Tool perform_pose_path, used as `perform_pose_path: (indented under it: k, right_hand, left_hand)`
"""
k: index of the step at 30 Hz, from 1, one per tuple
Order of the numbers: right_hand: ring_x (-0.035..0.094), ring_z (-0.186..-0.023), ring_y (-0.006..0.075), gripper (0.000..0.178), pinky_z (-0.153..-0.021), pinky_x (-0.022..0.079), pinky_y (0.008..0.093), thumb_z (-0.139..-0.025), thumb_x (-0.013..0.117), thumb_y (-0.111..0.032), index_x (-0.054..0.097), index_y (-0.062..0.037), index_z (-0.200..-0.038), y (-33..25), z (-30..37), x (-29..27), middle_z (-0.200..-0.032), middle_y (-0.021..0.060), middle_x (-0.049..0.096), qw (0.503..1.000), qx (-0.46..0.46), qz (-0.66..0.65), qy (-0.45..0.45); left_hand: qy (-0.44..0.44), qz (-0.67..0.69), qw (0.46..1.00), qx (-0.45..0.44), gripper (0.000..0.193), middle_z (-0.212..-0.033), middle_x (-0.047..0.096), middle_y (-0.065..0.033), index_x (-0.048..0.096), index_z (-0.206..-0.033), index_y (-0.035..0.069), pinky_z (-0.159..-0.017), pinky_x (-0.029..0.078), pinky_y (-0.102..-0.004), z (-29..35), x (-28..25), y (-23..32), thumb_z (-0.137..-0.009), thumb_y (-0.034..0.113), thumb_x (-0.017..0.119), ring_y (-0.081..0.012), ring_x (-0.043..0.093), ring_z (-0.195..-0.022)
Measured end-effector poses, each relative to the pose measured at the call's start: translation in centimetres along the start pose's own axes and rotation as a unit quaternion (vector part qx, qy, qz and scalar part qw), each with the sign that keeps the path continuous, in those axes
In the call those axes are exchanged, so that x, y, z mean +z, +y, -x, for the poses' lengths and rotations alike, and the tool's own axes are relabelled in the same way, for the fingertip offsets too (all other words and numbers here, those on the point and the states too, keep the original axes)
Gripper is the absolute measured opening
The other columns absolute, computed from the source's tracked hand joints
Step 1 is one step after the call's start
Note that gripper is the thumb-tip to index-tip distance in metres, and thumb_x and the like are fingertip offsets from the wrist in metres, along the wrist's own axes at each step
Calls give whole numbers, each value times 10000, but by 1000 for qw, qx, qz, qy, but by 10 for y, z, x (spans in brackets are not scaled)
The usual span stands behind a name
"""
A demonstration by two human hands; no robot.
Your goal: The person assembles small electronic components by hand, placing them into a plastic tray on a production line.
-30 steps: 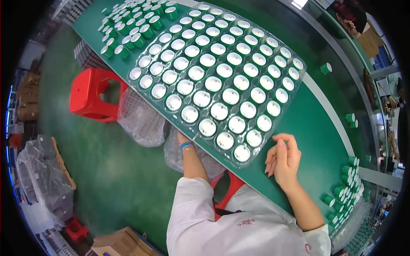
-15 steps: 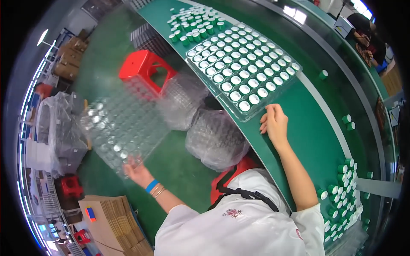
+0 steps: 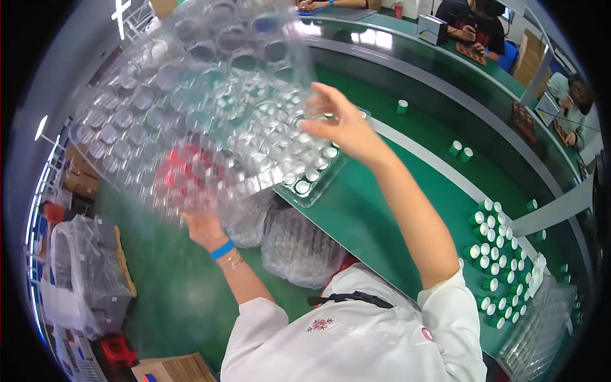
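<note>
A large clear plastic tray [image 3: 137, 118] with rows of round pockets is lifted, tilted, in front of me and blurred by motion. My left hand [image 3: 205, 228] is closed on its lower edge, the fingertips partly hidden behind the plastic. By the tray's right edge is my right hand [image 3: 344, 124], thumb and fingers apart; it is not plain whether they touch it. Behind and below, on the green table, lies a filled tray [image 3: 312, 191] of small green cylinders with white tops, mostly covered by the raised one.
More loose green cylinders [image 3: 499, 261] stand at the table's right, beside stacked clear trays [image 3: 538, 331]. A conveyor [image 3: 433, 127] runs along the far side with a few cylinders on it. Plastic-wrapped bundles [image 3: 299, 248] are below the table's left edge. Other people [image 3: 477, 28] work beyond.
My left hand has raised the clear tray from beside the table, up and towards the table. My right hand has moved up and left to its edge. The view has turned right.
</note>
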State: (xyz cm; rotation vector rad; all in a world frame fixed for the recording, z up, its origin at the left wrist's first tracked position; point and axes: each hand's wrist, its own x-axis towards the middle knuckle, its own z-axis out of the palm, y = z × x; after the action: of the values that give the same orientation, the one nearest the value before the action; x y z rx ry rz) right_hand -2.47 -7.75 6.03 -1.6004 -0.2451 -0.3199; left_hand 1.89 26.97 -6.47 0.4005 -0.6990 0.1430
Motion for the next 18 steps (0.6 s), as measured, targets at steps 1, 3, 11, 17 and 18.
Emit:
perform_pose_path:
  k: [1, 3, 11, 17, 18]
  right_hand:
    - [465, -1013, 164, 614, -819, 429, 290, -732, 675, -155, 366, -43, -1250, 0, -5, -9, -1151, 76, 464, 1000, -24, -5, -6]
    - [476, -970, 140, 533, -789, 429, 267, -726, 680, -148, 442, -49, -1192, 0, -15, -28, -1121, 53, 481, 997, -77, 5, -6]
    - [499, -948, 155, 417, -840, 396, 311, -693, 620, -47, 452, -40, -1075, 37, -51, -93, -1035, 64, 509, 967, -191, 160, -47]
    - [502, -867, 125, 382, -731, 433, 252, -750, 584, -131, 471, -40, -1103, 30, -50, -78, -1019, 30, 506, 970, -200, 136, 13]
    - [502, -867, 125, 382, -731, 433, 252, -750, 584, -131, 471, -40, -1103, 34, -52, -80, -1019, 30, 506, 969, -204, 137, 12]
  left_hand:
    - [53, -32, 998, 15, 330, -1191, 489, -117, 483, -1149, 76, -1030, 144, -556, -10, -4, -14, -825, 138, 495, -285, 411, -1147]
    - [106, -61, 992, 31, 364, -1202, 476, -118, 462, -1172, 76, -1033, 138, -548, -34, -8, -35, -816, 139, 508, -291, 397, -1158]
    - [60, -315, 947, -9, 551, -1190, 471, -110, 362, -1260, 65, -885, 400, -378, -69, 42, -64, -746, -14, 547, -275, 490, -1034]
    - [111, -242, 941, -209, 463, -1240, 412, -151, 316, -1283, 49, -785, 453, -368, -71, 18, -37, -872, 243, 405, -269, 507, -998]
    - [115, -227, 937, -240, 467, -1248, 402, -158, 309, -1287, 46, -768, 462, -366, -72, 20, -36, -893, 285, 381, -267, 510, -991]
